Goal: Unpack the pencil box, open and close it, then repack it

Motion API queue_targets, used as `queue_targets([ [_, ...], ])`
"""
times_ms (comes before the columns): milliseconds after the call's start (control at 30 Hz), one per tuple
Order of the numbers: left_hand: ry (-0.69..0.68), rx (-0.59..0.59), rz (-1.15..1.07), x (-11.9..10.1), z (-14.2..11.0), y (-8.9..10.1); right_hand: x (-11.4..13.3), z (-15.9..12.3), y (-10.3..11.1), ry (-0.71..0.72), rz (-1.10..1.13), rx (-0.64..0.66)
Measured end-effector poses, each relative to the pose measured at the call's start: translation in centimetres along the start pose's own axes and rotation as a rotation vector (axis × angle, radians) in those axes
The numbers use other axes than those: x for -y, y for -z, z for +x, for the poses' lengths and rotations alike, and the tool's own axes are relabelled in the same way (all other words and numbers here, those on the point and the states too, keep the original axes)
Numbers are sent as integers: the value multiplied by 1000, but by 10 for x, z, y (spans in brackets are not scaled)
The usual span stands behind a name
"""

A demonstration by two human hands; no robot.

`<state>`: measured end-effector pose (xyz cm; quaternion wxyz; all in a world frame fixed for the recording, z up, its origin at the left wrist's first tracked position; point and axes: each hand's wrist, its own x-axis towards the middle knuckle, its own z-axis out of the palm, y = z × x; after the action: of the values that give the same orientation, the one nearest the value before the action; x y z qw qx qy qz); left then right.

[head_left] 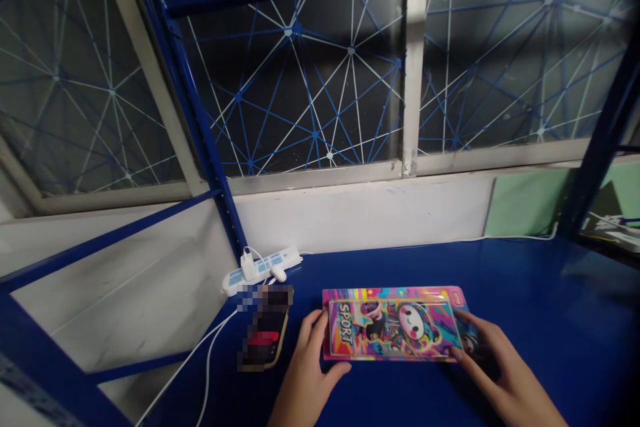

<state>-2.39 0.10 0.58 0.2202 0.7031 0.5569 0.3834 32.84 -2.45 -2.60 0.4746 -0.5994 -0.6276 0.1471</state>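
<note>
Head view, one person, two hands. One retail pack [393, 323], card with a clear plastic front, flat on the blue tabletop [550, 320], near the front edge, roughly mid-width. Long axis runs left-right, slightly tilted, "SPORT" printed sideways at its left end, glossy multicolour cartoon art. Left hand [307, 373] sits at the pack's left short edge, fingers touching it, loosely curled, not clenched. Right hand [505, 373] is at the right end, fingers spread over the lower right corner. Both touch the pack; can't tell if the grip is firm.

One phone [265, 328], pixelated, gold-coloured edge, lies just left of the left hand. Two white cables [200, 360] run from near it off the front left. One white-and-blue power strip [263, 269] sits at the back left corner, a white plug [249, 265] in it. One white cable [515, 238] runs along the back edge. Blue metal frame [200, 147] and netted window [300, 93] behind.
</note>
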Motion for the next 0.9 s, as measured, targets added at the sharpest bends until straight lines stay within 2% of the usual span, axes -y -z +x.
queue_targets([
  [67, 8, 19, -2, 1, 1, 0, -3, 0, -2, 58, -100, 41],
  [267, -7, 49, 90, -1, 0, 3, -12, 1, -8, 105, -356, 95],
  [433, -60, 57, 164, 1, 0, 2, -9, 2, -9, 179, -428, 128],
  [600, -87, 34, 226, 8, 0, -1, -18, 2, -11, 193, -456, 100],
  [733, -134, 26, 245, 10, 2, 1, -24, 3, -11, 259, -445, 77],
  [900, -237, -117, 270, 9, 4, 5, -18, 1, -12, 350, -390, -82],
])
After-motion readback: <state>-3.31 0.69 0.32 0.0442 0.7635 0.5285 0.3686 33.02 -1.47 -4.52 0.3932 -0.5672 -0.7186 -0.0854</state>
